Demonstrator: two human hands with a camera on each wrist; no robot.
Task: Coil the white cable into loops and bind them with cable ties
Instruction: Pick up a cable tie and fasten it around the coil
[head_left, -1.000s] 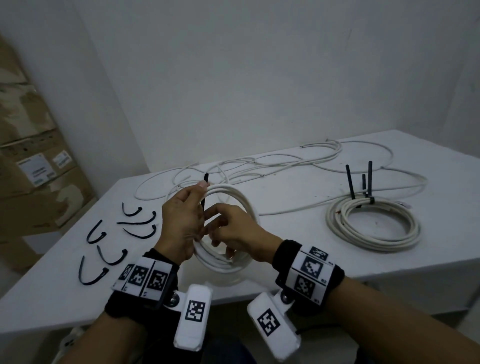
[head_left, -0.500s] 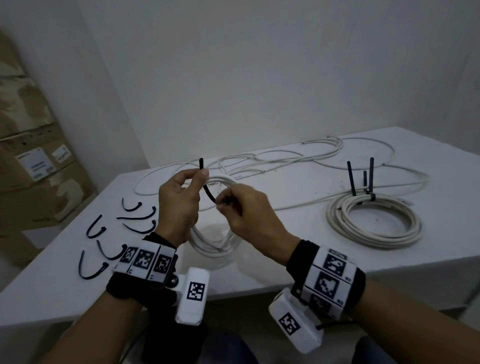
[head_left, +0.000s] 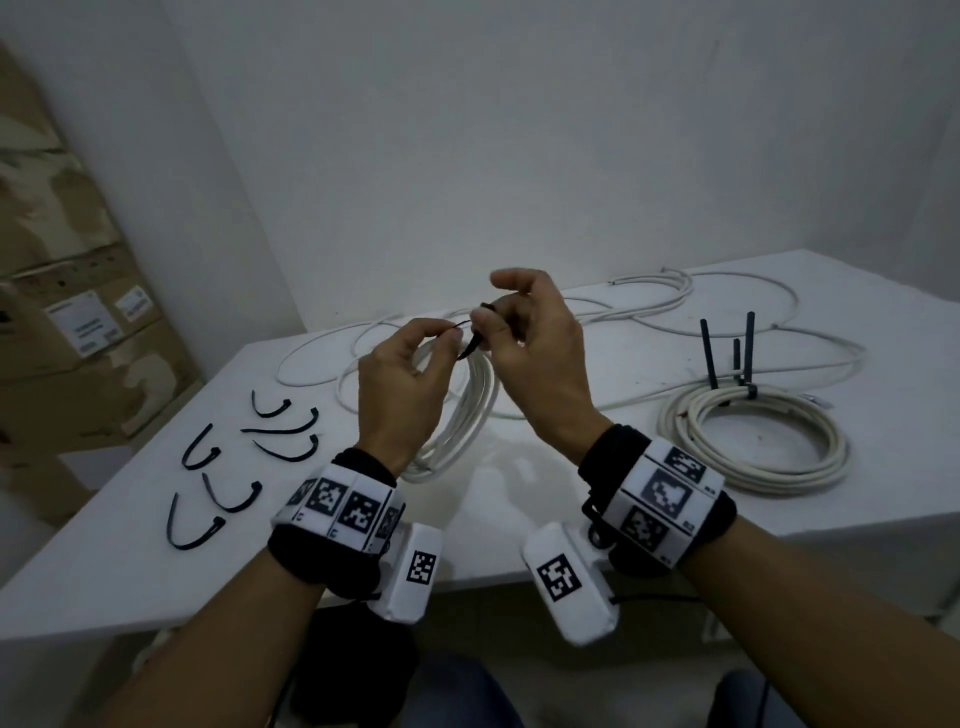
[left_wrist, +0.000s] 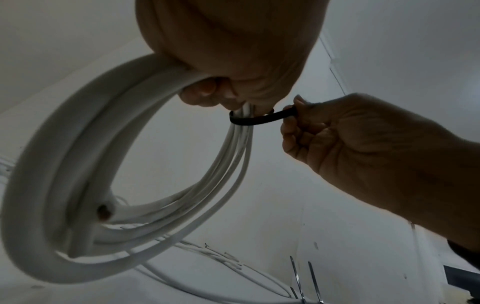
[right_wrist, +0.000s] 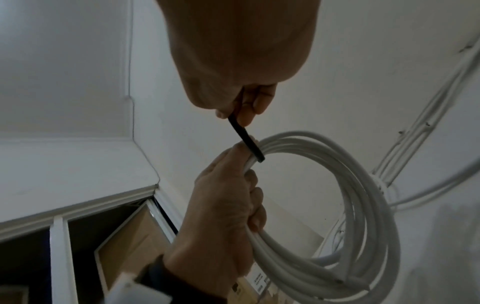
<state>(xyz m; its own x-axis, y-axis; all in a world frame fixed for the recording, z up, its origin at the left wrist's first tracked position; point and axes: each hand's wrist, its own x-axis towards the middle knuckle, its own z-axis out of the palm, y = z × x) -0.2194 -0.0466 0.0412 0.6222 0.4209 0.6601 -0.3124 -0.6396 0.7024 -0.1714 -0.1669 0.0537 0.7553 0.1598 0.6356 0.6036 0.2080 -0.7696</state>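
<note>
The left hand (head_left: 402, 384) grips the white cable coil (head_left: 470, 410); the black cable tie (left_wrist: 259, 119) wraps it, its strap running toward two o'clock into the right hand (head_left: 535, 358), whose fingers pinch it.

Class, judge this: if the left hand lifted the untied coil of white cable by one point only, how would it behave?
The coil of white cable would likely sag and splay: its loops already fan apart below the left hand. It seems fairly light, hanging from one grip. The black cable tie encircles it loosely, so strands may slip.

Both hands raised; fingers (head_left: 480, 325) pinching
</note>
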